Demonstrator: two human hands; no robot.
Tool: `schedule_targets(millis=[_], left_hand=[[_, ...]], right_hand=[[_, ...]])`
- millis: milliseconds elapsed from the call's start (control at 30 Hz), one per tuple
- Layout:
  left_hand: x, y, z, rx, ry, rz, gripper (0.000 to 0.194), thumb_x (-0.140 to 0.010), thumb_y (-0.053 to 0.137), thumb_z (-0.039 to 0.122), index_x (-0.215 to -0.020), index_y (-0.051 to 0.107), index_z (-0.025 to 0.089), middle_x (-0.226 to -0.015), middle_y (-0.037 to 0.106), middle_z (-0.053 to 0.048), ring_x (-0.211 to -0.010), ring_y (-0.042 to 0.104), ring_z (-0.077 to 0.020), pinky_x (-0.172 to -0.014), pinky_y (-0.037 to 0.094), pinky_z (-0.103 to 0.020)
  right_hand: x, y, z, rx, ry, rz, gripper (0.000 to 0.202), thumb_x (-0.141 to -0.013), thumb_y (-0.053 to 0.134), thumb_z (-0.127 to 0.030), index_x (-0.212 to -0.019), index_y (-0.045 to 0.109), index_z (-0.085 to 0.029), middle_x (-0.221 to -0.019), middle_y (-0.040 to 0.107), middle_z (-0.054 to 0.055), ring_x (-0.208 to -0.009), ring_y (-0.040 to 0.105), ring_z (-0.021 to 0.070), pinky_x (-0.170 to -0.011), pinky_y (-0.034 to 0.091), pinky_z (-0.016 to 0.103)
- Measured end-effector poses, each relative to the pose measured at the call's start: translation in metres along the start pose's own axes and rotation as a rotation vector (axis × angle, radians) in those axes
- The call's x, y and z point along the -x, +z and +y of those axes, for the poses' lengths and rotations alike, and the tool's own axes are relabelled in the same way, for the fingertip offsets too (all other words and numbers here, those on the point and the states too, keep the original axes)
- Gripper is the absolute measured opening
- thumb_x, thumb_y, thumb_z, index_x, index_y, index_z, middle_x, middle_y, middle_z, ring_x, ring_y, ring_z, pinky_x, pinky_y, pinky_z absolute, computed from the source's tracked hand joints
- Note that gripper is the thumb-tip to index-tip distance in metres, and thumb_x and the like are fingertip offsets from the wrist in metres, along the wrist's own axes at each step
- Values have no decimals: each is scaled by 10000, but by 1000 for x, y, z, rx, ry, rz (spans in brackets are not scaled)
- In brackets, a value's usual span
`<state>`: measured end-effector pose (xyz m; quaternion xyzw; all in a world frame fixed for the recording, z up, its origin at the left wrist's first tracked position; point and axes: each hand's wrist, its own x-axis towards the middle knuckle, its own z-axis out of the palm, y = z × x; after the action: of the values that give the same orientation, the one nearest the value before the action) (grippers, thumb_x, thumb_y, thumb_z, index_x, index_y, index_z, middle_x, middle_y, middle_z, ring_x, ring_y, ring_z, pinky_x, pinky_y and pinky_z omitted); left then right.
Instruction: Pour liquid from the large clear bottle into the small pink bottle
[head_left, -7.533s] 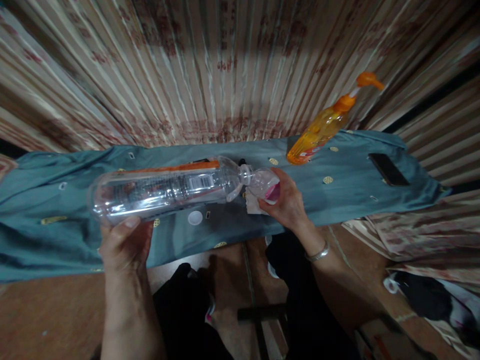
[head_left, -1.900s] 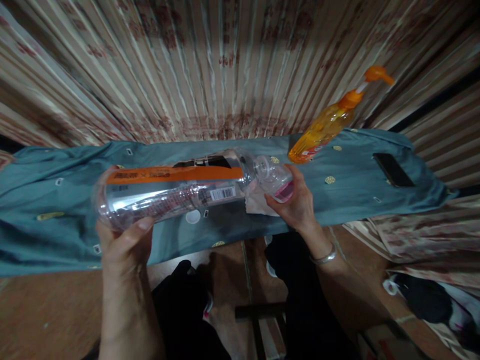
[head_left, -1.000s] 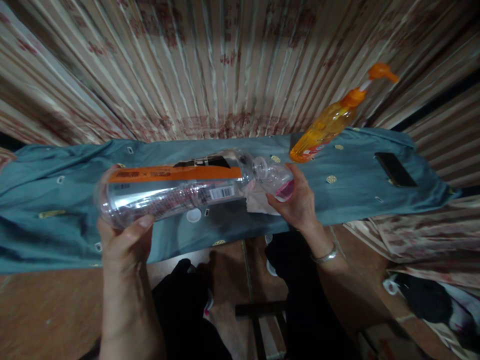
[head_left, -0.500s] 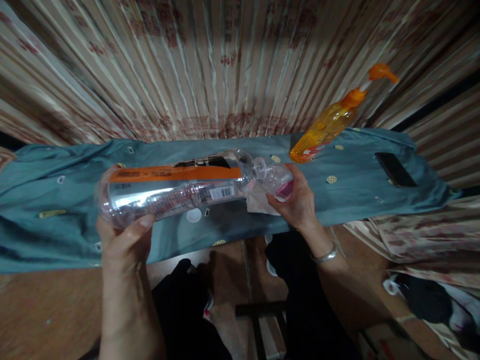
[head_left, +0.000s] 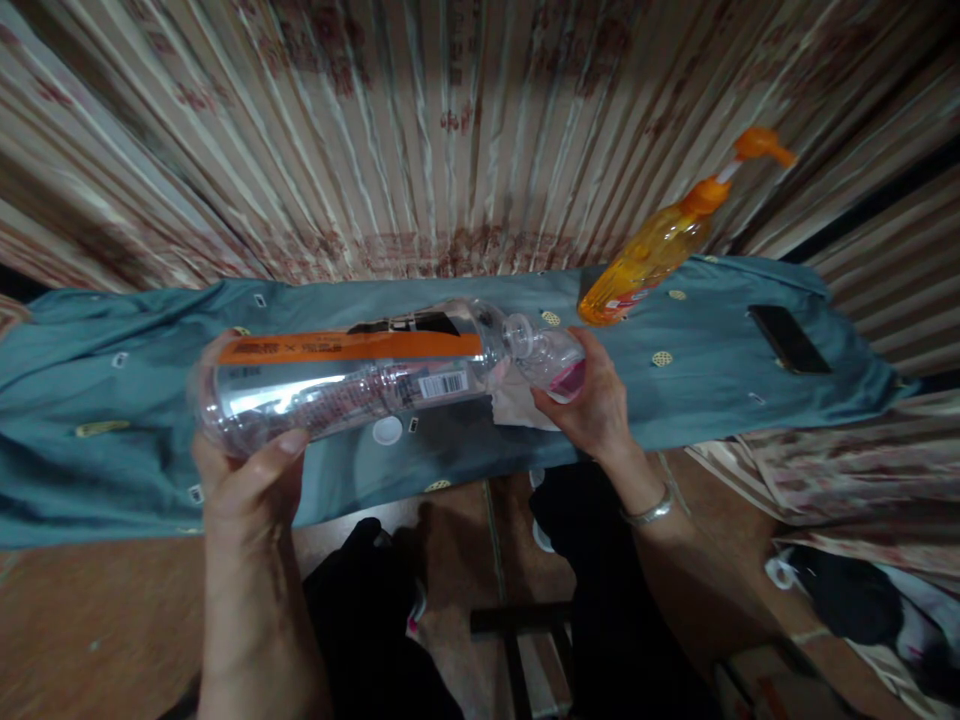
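My left hand (head_left: pixel 251 480) is wrapped round the base of a large clear plastic bottle (head_left: pixel 337 385) with an orange and black label. The bottle lies nearly level above the cloth, its open neck (head_left: pixel 519 335) pointing right. At that neck, my right hand (head_left: pixel 596 405) grips a small clear bottle (head_left: pixel 559 365) with a pink label, tilted toward the larger one. The two mouths meet or nearly meet; whether they touch is hard to tell. Below the hands, a white cap (head_left: pixel 388 430) and a pale piece of paper or tissue (head_left: pixel 521 402) lie on the cloth.
A bottle of orange liquid with a pump top (head_left: pixel 649 255) stands behind my right hand. To the far right lies a dark phone (head_left: pixel 789 338). Teal cloth (head_left: pixel 97 380) covers the narrow table, and a patterned curtain (head_left: pixel 420 140) hangs behind it.
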<state>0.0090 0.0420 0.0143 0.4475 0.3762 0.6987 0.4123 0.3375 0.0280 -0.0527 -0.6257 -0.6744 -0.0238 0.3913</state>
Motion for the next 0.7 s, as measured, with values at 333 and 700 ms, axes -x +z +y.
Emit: schedule_targets(millis=[333, 700], left_hand=[[-1, -3, 0, 7, 11, -7, 800, -398, 957, 276, -1165, 747, 364, -1142, 673, 2, -1087, 601, -216, -992, 522, -353], [-1, -4, -1, 33, 16, -24, 830, -392, 975, 260, -1186, 748, 348, -1141, 670, 1, -1075, 608, -200, -972, 527, -322]], right_hand=[[0, 0, 0, -2, 8, -6, 828, -702, 767, -318, -1437, 403, -206, -1365, 628, 165, -1262, 628, 358, -1041, 540, 578], [1, 1, 1, -22, 5, -5, 807, -744, 751, -355, -1453, 395, -206, -1367, 616, 157, -1273, 608, 355, -1053, 524, 582]])
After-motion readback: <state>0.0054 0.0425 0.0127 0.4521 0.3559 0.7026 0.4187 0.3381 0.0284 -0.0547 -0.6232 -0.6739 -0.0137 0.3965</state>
